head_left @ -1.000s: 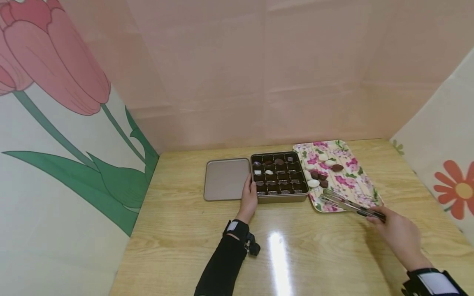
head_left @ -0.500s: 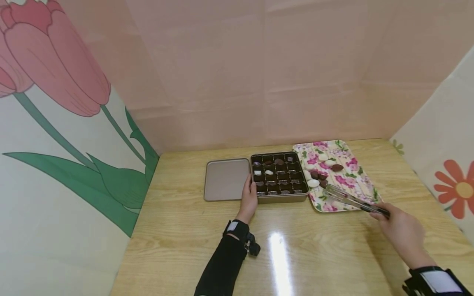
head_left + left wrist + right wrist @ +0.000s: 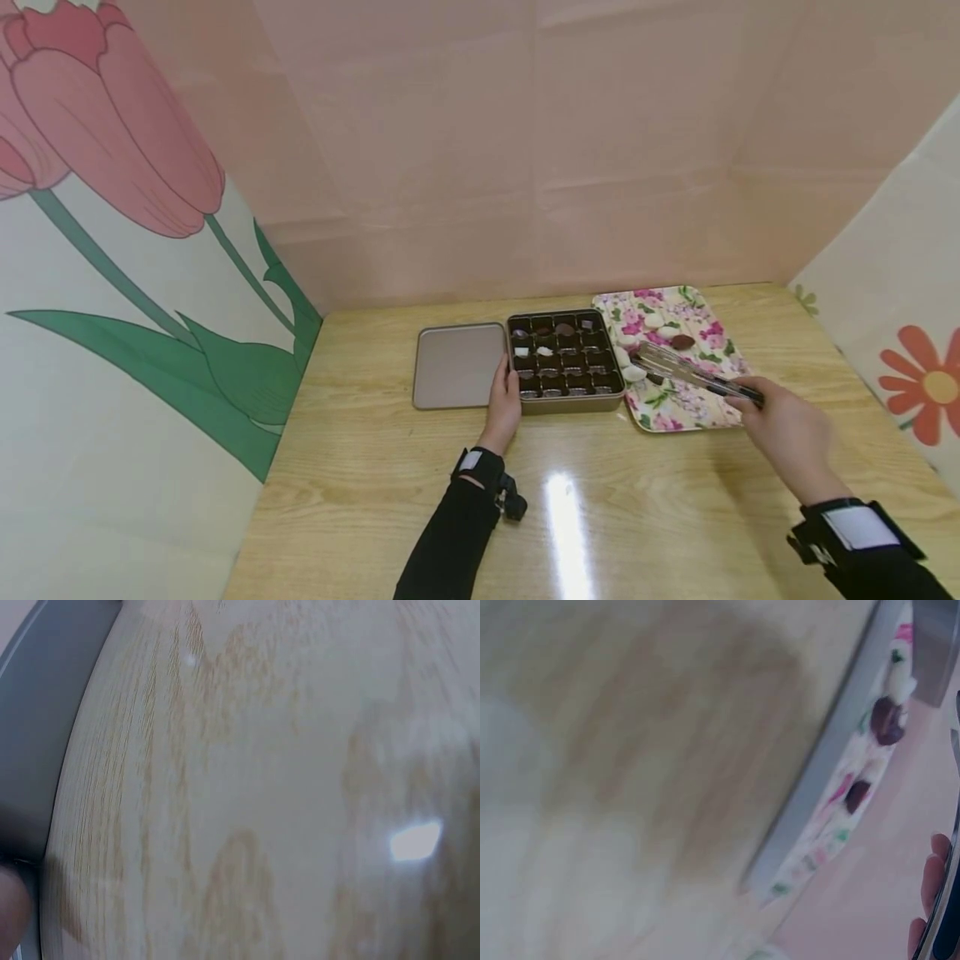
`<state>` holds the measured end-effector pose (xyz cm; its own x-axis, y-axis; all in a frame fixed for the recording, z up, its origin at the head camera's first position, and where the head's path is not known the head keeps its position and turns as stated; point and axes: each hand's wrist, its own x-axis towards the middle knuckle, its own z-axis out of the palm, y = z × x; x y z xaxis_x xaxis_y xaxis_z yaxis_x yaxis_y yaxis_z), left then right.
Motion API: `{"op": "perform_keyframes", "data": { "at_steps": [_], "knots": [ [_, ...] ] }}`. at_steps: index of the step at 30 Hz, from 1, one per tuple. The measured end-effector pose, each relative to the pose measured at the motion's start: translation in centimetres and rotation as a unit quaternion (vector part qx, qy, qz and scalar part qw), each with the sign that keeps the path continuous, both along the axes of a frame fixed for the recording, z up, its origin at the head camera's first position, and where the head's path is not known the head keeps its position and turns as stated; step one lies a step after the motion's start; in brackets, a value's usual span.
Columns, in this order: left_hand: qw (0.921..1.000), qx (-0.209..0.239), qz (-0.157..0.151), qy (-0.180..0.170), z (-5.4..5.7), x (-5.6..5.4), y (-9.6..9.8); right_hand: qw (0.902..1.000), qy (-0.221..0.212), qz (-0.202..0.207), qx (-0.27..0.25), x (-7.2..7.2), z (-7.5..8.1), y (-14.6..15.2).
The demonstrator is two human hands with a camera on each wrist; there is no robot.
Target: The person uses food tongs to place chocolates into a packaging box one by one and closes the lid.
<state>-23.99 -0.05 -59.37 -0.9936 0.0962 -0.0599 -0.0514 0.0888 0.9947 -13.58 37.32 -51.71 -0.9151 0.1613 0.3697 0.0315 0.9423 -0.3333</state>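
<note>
My right hand (image 3: 791, 429) grips metal tongs (image 3: 693, 377) by their dark-handled end. The tong tips lie over the cluster of chocolates on a floral tray (image 3: 716, 408), partly hiding the dark pieces. Whether a piece sits between the tips I cannot tell. White chocolates (image 3: 633, 374) and a dark oval chocolate (image 3: 682, 342) lie around them. At the left side of a chocolate tin (image 3: 573, 404), my left hand (image 3: 504, 408) rests with straight fingers along the wall. The tin's dark divided insert holds several pieces in its two back rows.
A flat bronze-coloured lid (image 3: 459, 367) lies just left of the tin. The wooden table (image 3: 360, 500) runs back to a pink backdrop (image 3: 450, 167). Flower-printed panels stand at both sides.
My right hand has moved left and away from me with the tongs, bringing their tips from the tray's near part over the chocolates. My left hand and the tin stay put.
</note>
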Motion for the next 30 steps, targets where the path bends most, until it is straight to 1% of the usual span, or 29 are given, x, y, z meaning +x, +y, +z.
{"op": "perform_keyframes", "data": {
  "at_steps": [3, 5, 7, 11, 17, 22, 26, 30],
  "knots": [
    [1.0, 0.003, 0.001, 0.004, -0.1, 0.0, -0.1, 0.9994, 0.025, 0.023, 0.001, -1.5, 0.5, -1.6],
    [1.0, 0.002, 0.0, 0.005, -0.1, 0.0, -0.1, 0.9989, 0.03, 0.036, 0.0, -2.4, 0.8, -2.8],
    [1.0, 0.0, -0.001, 0.006, -0.1, 0.0, -0.1, 0.9986, 0.015, 0.049, -0.011, -3.2, 1.0, -3.8],
    [1.0, 0.001, -0.003, 0.001, 0.0, 0.0, 0.0, 0.9984, -0.008, 0.054, -0.014, -5.0, 1.2, -5.5],
    [0.9999, 0.007, 0.004, 0.007, 0.0, 0.0, 0.0, 0.9977, 0.003, 0.067, -0.006, -7.2, 1.0, -7.7],
    [1.0, 0.004, 0.002, 0.003, 0.0, 0.0, 0.1, 0.9969, 0.02, 0.076, 0.006, -8.1, 0.7, -8.7],
    [1.0, 0.005, -0.001, 0.001, -0.1, 0.0, 0.2, 0.9967, 0.031, 0.075, 0.006, -8.5, 0.4, -8.8],
    [1.0, 0.003, -0.001, 0.0, 0.1, -0.1, 0.0, 0.9975, 0.023, 0.067, 0.004, -8.6, 0.3, -8.7]
  ]
}}
